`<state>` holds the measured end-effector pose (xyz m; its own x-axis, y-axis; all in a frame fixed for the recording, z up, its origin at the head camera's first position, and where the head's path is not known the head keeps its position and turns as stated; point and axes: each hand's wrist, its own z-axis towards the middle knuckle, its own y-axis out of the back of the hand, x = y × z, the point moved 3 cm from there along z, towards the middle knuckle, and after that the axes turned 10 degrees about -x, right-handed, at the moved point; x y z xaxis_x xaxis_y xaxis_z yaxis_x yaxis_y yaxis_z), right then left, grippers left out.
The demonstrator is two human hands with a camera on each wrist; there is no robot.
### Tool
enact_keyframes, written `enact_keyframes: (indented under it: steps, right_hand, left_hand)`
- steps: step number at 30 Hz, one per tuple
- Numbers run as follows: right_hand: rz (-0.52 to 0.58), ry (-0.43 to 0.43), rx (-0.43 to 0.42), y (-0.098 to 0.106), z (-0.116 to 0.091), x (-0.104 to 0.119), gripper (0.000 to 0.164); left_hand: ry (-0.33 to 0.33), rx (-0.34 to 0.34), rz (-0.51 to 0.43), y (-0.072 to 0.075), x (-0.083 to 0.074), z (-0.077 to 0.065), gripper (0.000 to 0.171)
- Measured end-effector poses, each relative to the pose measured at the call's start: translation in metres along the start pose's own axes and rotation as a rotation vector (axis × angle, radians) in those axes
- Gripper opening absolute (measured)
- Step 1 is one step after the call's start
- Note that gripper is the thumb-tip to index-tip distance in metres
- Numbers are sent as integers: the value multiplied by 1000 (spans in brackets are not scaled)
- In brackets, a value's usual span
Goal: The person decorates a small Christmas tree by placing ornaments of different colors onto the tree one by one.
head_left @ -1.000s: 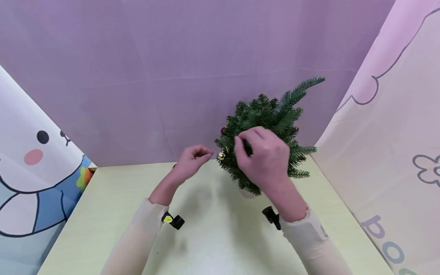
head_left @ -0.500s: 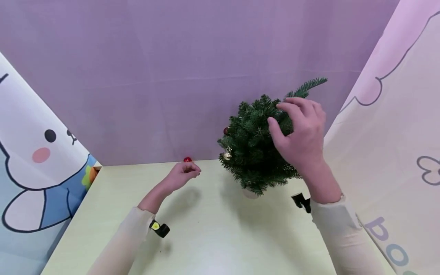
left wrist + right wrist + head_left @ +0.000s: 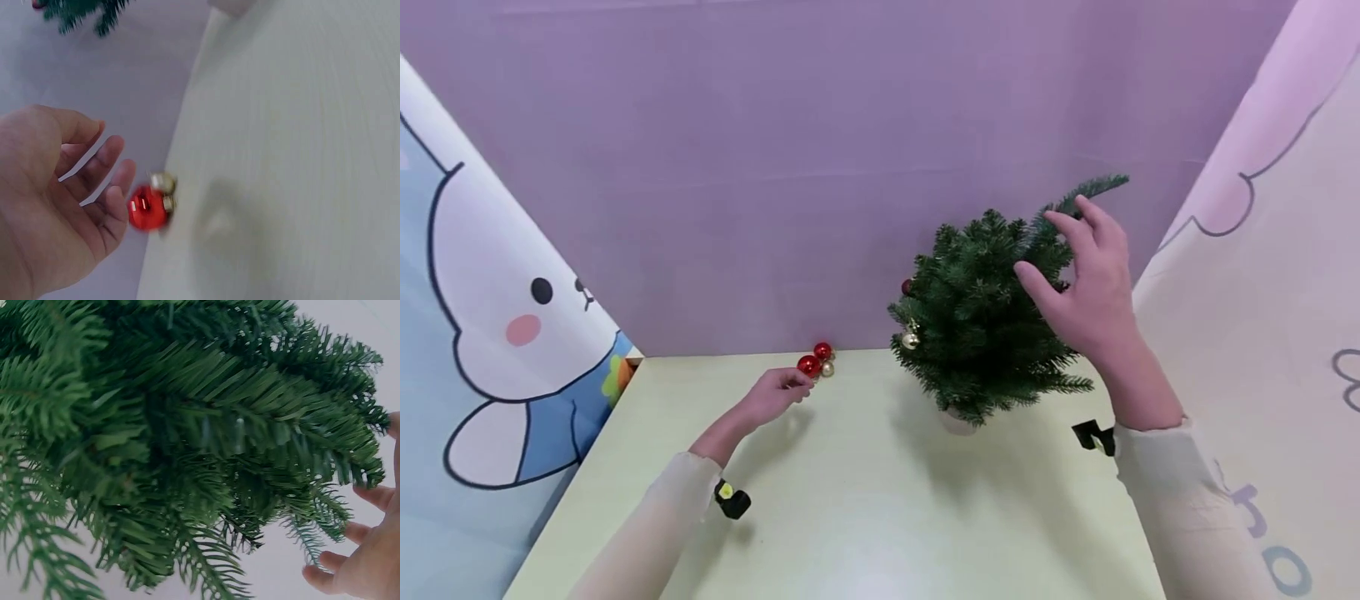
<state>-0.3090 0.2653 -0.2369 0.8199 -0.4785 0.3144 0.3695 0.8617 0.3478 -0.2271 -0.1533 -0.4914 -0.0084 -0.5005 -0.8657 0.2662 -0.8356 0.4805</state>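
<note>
The tree (image 3: 992, 325) stands on a pale base (image 3: 958, 422) on the table (image 3: 850, 533), in front of a purple cloth (image 3: 760, 208). Well to the left of the tree, and farther back than its base, a large red ball (image 3: 808, 366), a small red ball (image 3: 823, 351) and a gold ball (image 3: 827, 368) lie clustered at the table's back edge. The left hand (image 3: 777, 394) is also left of the tree, just in front of that cluster; its fingers are loosely bent, with gaps showing between them in the left wrist view. The large red ball sits right by the fingertips, outside the grip, the gold ball on the side nearer the tree; whether a finger touches the red one I cannot tell. The right hand (image 3: 1090, 292) is at the right side of the tree, in front of its upper branches, thumb held well away from the spread fingers. The right wrist view shows its fingertips beside the branch tips, contact unclear. On the tree's left side hang a gold ornament (image 3: 911, 341) and, higher up, a dark red ornament (image 3: 907, 287).
</note>
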Motion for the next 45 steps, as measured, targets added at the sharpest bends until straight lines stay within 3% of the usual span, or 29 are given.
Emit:
enact_keyframes:
  steps: [7, 13, 17, 21, 26, 37, 45]
  right_hand:
    - [39, 22, 66, 4, -12, -3, 57]
    - [29, 40, 62, 0, -12, 1, 47]
    - [14, 43, 61, 2, -17, 3, 44]
    - [18, 37, 48, 6, -22, 6, 41]
    - [50, 56, 35, 11, -29, 15, 40]
    - [41, 120, 56, 15, -35, 31, 51]
    - [41, 143, 44, 19, -40, 38, 56]
  left_hand:
    - [-10, -67, 145, 13, 27, 11, 20]
    - [-42, -156, 279, 22, 41, 19, 19]
    - [-70, -126, 469, 17, 48, 26, 25]
    - [-119, -107, 643, 12, 45, 32, 32]
    - [-189, -99, 770, 12, 41, 33, 42]
    - [-259, -64, 848, 11, 50, 34, 58]
    - [-299, -40, 873, 3, 47, 37, 64]
